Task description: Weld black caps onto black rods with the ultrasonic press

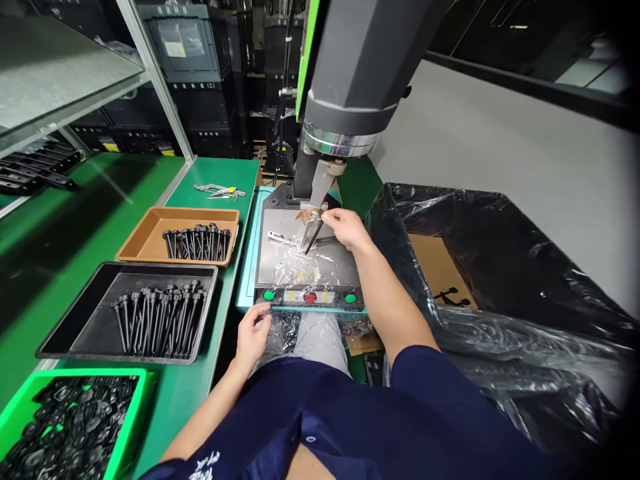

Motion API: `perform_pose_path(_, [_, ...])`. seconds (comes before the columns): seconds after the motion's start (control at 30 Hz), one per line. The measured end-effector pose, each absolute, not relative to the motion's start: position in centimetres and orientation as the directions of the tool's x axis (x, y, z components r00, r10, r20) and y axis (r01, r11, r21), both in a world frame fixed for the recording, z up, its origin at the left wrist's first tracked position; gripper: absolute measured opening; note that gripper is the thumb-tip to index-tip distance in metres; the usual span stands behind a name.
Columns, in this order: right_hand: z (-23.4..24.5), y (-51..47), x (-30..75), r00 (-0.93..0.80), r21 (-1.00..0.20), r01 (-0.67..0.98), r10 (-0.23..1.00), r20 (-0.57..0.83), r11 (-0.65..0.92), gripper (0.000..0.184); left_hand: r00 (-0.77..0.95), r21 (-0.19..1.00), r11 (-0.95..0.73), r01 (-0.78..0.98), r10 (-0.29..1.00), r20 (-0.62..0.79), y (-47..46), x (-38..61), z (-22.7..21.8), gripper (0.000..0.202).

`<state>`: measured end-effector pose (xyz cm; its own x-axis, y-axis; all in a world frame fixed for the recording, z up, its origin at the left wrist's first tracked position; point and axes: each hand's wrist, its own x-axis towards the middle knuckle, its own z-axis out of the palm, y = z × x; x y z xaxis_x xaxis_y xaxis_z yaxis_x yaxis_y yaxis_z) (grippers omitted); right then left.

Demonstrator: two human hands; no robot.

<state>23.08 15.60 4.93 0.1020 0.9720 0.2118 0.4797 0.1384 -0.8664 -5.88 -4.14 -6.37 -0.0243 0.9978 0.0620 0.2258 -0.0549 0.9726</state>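
Note:
My right hand [347, 228] pinches a thin black pin [313, 237] and holds it slanted at the metal fixture [311, 220] under the press head [345, 80]. Its fingers are closed on the pin. My left hand [253, 333] rests at the front left corner of the machine's teal base [246, 280], fingers curled by the green button [269, 295], touching crinkled clear plastic film [287, 327]. A red button [310, 297] and a second green button [350, 298] sit along the same front panel.
A brown tray [150, 237] and a black tray [80, 327] of black pins lie left of the machine. A green bin [135, 413] of black washers sits nearer. Pliers [220, 191] lie at the back. A cardboard box lined with black plastic [500, 280] stands on the right.

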Motion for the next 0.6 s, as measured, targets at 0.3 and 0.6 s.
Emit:
perform_pose_path(0.3, [5.5, 4.7, 19.1, -0.209, -0.95, -0.292, 0.976, -0.053, -0.114, 0.047, 0.27, 0.967, -0.223, 0.126, 0.945, 0.182, -0.4, -2.3, 0.8, 0.042])
perform_pose_path(0.6, [4.6, 3.3, 15.9, -0.211, -0.963, -0.268, 0.977, 0.042, -0.017, 0.052, 0.396, 0.956, -0.172, 0.237, 0.916, 0.066, -0.8, -4.5, 2.2, 0.032])
